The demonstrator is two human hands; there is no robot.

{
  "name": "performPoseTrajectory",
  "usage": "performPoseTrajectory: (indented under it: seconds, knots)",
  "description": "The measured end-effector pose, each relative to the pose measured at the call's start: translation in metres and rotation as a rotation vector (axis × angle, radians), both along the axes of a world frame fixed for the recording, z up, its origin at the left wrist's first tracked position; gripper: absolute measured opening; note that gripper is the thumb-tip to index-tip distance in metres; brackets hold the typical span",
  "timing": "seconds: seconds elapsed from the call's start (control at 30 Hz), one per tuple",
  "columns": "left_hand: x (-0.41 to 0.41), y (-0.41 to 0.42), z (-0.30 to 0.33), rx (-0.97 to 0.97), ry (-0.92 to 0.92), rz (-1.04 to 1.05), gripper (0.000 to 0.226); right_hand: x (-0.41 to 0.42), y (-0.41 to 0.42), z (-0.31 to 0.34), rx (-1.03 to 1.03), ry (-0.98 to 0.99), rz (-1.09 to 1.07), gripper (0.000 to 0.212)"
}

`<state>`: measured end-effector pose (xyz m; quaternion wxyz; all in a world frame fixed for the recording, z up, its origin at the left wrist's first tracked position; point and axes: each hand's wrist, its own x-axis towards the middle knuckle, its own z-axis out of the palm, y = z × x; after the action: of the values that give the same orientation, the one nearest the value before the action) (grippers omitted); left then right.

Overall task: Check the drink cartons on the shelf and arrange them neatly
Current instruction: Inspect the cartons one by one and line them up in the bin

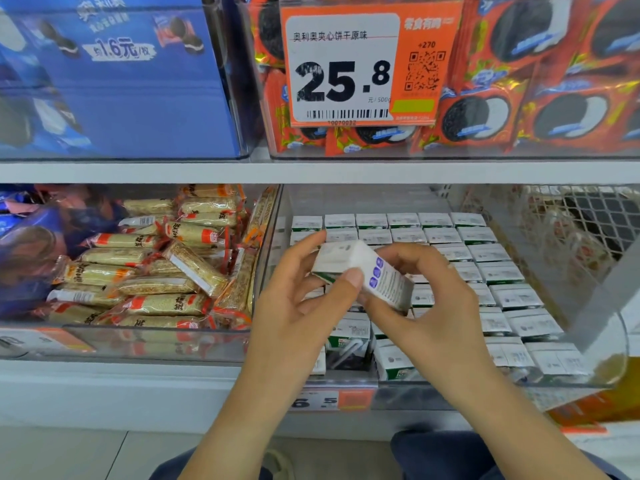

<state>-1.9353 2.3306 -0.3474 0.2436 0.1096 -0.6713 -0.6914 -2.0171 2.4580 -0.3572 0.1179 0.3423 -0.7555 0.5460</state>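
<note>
Both our left hand (304, 296) and right hand (426, 306) grip one carton (363, 271) mid-frame; dropping it could topple the packed rows (485, 268) below.

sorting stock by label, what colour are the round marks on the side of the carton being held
Blue-purple marks on a white side of the carton, clearest in the head view.

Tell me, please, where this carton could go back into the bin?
A gap opens at the front, below the held carton, between front-row cartons. The rows behind and to the right are packed tight.
</note>
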Motion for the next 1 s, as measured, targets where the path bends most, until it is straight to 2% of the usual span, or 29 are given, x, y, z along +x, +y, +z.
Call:
performPoseTrajectory:
  seconds: [0.07,0.17,0.27,0.37,0.43,0.5,0.6,0.73,1.0]
  knots:
    - [-0.001,0.002,0.000,0.026,-0.022,-0.009,0.061,0.001,-0.001,0.000,0.027,0.146,-0.017,0.030]
    - [-0.003,0.004,0.002,0.100,0.011,0.024,0.057,0.002,-0.001,0.000,0.006,0.243,-0.008,0.033]
    - [-0.003,0.004,0.004,0.295,0.080,0.008,0.053,0.001,0.001,0.003,0.007,0.239,0.023,0.042]
    - [-0.001,-0.001,0.008,0.442,0.143,-0.052,0.041,-0.004,0.004,0.005,0.010,0.145,0.043,0.056]
    - [0.000,-0.004,0.011,0.518,0.169,-0.113,0.033,-0.005,0.006,0.005,-0.043,0.125,0.059,0.055]
    - [0.001,-0.006,0.012,0.624,0.154,-0.187,0.034,-0.002,0.008,0.005,-0.101,0.154,0.068,0.050]
    - [-0.003,-0.005,0.010,0.736,0.016,-0.281,0.035,0.003,0.009,0.006,-0.154,0.227,0.058,0.046]
    - [-0.011,-0.001,-0.002,0.753,-0.163,-0.269,0.044,0.003,0.010,0.007,-0.158,0.321,0.035,0.039]
    - [-0.012,-0.001,-0.007,0.750,-0.149,-0.294,0.040,0.003,0.010,0.007,-0.139,0.357,0.035,0.044]
